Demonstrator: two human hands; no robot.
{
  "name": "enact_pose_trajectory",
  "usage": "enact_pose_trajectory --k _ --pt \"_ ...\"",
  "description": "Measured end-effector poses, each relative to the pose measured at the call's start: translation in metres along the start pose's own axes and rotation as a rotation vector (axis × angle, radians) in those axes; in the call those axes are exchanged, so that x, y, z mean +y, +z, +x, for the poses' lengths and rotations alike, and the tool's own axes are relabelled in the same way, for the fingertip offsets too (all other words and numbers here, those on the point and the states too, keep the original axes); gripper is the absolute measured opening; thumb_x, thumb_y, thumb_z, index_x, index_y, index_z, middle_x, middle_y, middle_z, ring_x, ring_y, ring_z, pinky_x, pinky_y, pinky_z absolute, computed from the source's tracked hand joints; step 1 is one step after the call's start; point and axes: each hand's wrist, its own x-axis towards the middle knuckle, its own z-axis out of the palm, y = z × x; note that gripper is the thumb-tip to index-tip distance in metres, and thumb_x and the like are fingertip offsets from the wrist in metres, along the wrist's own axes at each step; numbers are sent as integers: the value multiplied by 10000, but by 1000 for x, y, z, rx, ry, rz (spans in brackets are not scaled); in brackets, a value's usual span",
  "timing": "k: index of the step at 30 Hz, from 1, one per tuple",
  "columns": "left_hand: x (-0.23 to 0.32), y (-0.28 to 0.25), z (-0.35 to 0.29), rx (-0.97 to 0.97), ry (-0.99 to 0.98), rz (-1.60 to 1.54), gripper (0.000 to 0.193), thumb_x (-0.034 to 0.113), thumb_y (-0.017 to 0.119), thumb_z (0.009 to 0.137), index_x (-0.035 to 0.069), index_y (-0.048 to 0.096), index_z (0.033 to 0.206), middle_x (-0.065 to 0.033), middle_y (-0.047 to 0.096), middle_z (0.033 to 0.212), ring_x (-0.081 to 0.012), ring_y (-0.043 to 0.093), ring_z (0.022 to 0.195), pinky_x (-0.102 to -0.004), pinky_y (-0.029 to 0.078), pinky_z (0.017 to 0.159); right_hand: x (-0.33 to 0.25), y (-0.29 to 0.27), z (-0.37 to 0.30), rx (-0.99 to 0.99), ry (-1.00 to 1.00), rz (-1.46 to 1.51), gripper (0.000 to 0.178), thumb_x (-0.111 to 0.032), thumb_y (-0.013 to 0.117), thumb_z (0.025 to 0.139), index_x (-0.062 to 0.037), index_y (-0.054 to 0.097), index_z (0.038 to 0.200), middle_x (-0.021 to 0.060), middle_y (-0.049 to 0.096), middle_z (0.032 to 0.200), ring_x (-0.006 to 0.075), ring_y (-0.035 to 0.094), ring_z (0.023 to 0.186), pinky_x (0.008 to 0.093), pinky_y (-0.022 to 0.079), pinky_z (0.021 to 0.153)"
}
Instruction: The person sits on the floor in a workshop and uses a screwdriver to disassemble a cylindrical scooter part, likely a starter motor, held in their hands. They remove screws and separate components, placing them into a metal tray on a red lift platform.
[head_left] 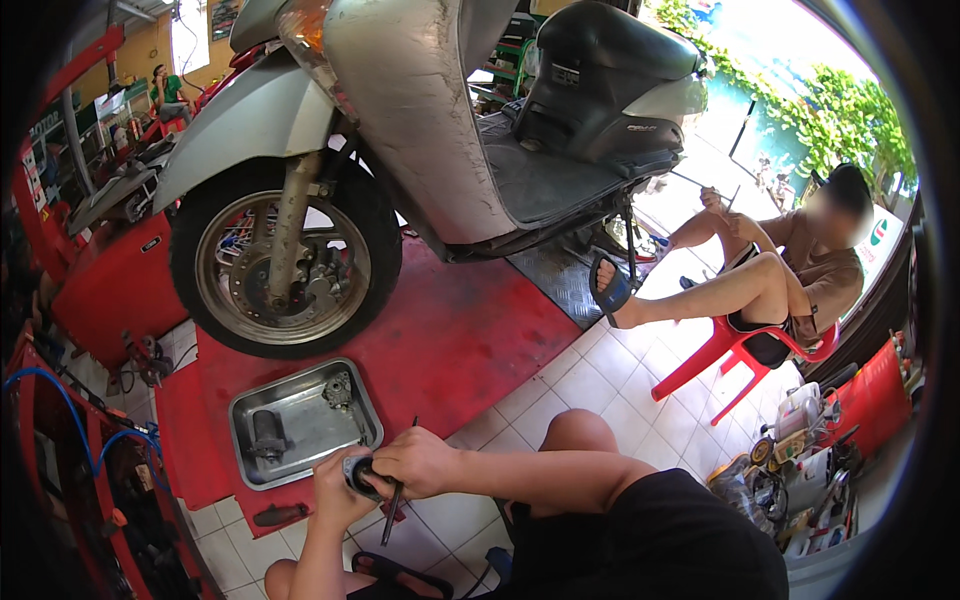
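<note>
Over the near edge of a metal tray (312,430), my left hand (332,492) is wrapped round a small round metal part with a dark middle (357,474). My right hand (418,462) is closed against the same part and grips a thin dark rod-shaped tool (392,516), which points down toward the floor. The tool's exact kind does not show. Inside the tray lie a dark cylindrical metal part (267,434) at the left and a small lumpy metal piece (340,388) at the far right corner.
A worn silver scooter (420,120) stands on a red lift platform (450,320), its front wheel (285,260) beyond the tray. A dark-handled tool (280,515) lies near the tray. At right, a person sits on a red chair (735,350), beside cluttered parts (790,480).
</note>
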Motion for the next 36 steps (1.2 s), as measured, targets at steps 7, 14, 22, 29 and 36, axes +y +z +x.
enact_pose_trajectory --k 7,14,22,29,36 --pt "5 -6 2 2 150 60 322 167 759 625 13 624 873 -131 670 790 -335 693 719 -382 563 683 -6 11 -11 24 -3 -48 205 -133 732 752 -72 538 721 70 561 683 299 587 559 402 467 514" --pt "16 -14 -4 -5 97 71 327 126 758 592 18 637 876 -132 674 811 -336 686 748 -387 563 681 -12 14 -5 40 10 -22 193 -137 740 741 -76 557 731 69 574 694 291 600 581 397 463 526" --pt "12 -8 -4 37 -1 87 198 134 674 713 -4 640 849 -148 671 779 -348 685 710 -383 559 675 -3 18 -2 20 66 -33 169 -158 705 775 -68 585 698 69 586 656 293 606 565 390 479 520" --pt "3 -4 -8 21 -82 47 246 110 762 669 7 646 861 -132 672 767 -293 695 689 -341 547 662 -10 6 6 44 186 -56 211 -211 698 832 -53 631 711 93 600 622 317 605 539 405 500 504" --pt "1 4 -7 34 -130 -48 311 141 813 652 8 663 890 -135 684 788 -282 707 709 -346 553 669 -15 2 5 41 264 -96 216 -235 689 863 -48 658 761 94 608 624 312 613 537 403 490 489"
